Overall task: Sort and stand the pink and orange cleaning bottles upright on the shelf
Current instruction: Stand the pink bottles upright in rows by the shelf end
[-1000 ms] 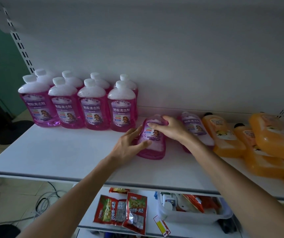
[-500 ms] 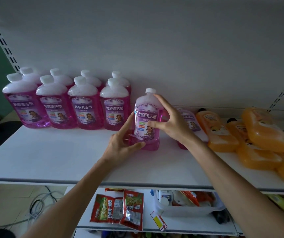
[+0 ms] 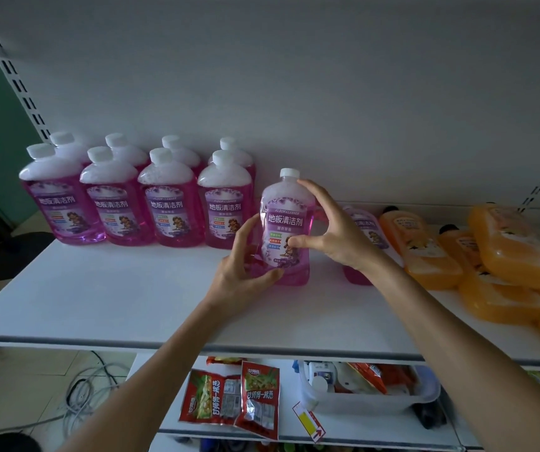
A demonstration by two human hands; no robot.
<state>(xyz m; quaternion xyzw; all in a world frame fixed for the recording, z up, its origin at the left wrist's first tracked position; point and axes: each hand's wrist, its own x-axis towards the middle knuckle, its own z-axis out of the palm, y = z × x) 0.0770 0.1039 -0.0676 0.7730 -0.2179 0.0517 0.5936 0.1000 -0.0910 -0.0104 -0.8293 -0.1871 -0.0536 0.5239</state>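
Note:
A pink floor-cleaner bottle (image 3: pixel 286 220) with a white cap stands upright on the white shelf (image 3: pixel 115 298), just right of the standing pink row. My left hand (image 3: pixel 246 269) grips its lower left side. My right hand (image 3: pixel 334 230) holds its right side, thumb on the label and fingers round the shoulder. Several pink bottles (image 3: pixel 167 203) stand upright in two rows against the back wall at left. One more pink bottle (image 3: pixel 365 233) lies on its side behind my right wrist. Several orange bottles (image 3: pixel 425 256) lie piled at right.
The shelf's front edge (image 3: pixel 164 345) runs across below my forearms. On the lower shelf lie red snack packets (image 3: pixel 229 399) and a clear plastic bin (image 3: pixel 366 389) of small goods. Cables (image 3: pixel 82 389) trail on the floor at lower left. A slotted upright (image 3: pixel 17 83) stands at the left.
The pink bottle lay on its side a second ago; both hands tipped it upright and it now stands on the shelf, a little nearer the pink row.

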